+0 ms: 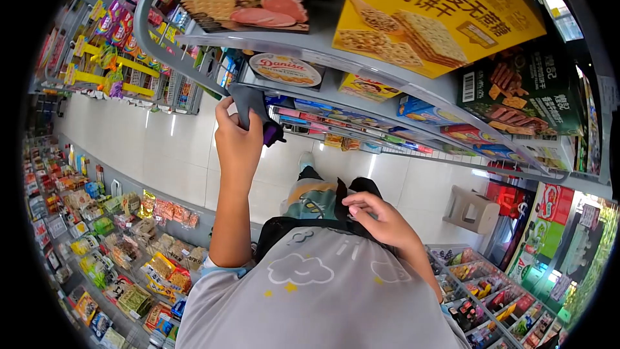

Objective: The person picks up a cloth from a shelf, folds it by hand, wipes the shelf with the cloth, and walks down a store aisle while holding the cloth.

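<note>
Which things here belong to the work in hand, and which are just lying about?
In the work, it seems:
grey cloth, held in the left hand
perhaps the dark strip near the right hand

Just around:
yellow cracker box
Danisa package
beige stool
bagged snacks

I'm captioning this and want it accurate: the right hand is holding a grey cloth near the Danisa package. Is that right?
Not quite: the head view shows the left hand, not the right, holding the grey cloth near the Danisa package.
</note>
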Motion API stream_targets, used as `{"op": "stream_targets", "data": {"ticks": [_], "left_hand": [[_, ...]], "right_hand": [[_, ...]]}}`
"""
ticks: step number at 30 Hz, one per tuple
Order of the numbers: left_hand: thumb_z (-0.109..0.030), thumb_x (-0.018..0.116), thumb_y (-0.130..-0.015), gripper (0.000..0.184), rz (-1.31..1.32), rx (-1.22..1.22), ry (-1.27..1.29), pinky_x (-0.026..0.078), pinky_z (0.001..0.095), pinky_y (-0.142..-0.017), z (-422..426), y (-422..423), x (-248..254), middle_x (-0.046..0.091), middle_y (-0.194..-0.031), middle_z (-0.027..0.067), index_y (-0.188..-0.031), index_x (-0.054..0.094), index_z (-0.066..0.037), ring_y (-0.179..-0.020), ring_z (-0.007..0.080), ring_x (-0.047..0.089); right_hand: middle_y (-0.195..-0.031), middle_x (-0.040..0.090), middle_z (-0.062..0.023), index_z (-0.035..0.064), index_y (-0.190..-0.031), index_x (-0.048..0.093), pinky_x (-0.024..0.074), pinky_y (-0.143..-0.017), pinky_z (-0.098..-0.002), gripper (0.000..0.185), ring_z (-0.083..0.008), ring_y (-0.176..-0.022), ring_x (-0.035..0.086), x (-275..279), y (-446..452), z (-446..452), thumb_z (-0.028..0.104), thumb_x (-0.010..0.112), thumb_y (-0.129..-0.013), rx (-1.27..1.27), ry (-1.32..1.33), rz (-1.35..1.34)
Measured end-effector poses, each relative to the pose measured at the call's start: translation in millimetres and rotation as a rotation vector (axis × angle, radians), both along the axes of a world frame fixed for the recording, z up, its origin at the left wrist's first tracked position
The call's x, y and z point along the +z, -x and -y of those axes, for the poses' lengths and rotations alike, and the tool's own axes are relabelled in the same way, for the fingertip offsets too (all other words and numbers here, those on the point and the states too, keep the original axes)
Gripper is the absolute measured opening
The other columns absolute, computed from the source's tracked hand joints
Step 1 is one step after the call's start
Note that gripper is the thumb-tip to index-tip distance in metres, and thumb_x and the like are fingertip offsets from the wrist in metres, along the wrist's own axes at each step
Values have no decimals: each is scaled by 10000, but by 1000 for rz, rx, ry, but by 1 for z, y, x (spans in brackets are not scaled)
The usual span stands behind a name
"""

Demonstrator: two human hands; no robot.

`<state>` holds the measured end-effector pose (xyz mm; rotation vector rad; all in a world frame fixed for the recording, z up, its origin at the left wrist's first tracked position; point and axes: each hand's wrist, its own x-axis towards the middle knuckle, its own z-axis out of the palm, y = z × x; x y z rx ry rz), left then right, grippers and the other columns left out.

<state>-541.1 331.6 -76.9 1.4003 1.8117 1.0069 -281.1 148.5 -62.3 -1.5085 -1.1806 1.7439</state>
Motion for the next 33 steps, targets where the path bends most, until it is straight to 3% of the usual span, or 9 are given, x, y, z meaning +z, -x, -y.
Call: {"op": "stream_targets", "data": {"ticks": [6,12,14,18,22,24,33], "left_hand": [[-131,642,-969,433,-77,-141,25,487,300,-576,2,-14,3,715,-720,113,-1325,492,64,-592,165,654],[-134,653,-963,405,13,-250,88,491,291,-576,13,-46,10,735,-773,133,-1290,543,79,-611,142,656],[-129,651,-990,379,-32,-303,92,437,239,-527,17,-59,11,711,-758,83,-1297,548,68,-612,67,588],[-132,660,-958,398,-75,-359,145,474,286,-554,24,-82,16,727,-753,134,-1275,556,85,-582,131,628],[-138,661,-959,399,-68,-442,126,452,285,-541,31,-107,16,717,-736,128,-1267,559,94,-568,121,607],[-142,662,-960,401,-91,-467,150,446,285,-539,36,-123,21,714,-732,126,-1265,558,96,-568,118,603],[-119,650,-974,379,16,-586,162,461,272,-576,70,-201,14,743,-825,134,-1279,560,87,-651,105,633]], "right_hand": [[-1184,681,-85,28,-1273,631,523,-933,-313,272,-182,-1068,675,-1,-7,2,177,605,-1047,-47,-60,4],[-1169,677,-88,31,-1256,640,529,-915,-315,257,-183,-1033,680,-2,-25,19,177,599,-1048,-108,-73,21],[-1161,675,-89,31,-1247,646,528,-914,-316,252,-185,-1036,680,-4,-32,25,176,599,-1046,-124,-76,13],[-1159,676,-90,35,-1238,654,528,-908,-317,244,-189,-1035,678,-6,-47,39,171,601,-1043,-184,-99,3],[-1166,689,-89,36,-1233,658,513,-927,-306,232,-181,-1050,666,-6,-71,58,155,581,-1049,-295,-85,7],[-1178,686,-62,8,-1227,650,471,-1012,-311,235,-151,-1117,621,-8,-85,70,147,532,-1078,-418,-87,-41],[-1176,712,-121,-7,-1146,651,512,-951,-347,303,-192,-1086,659,-19,-158,127,234,473,-1105,-828,-18,-104]]}}
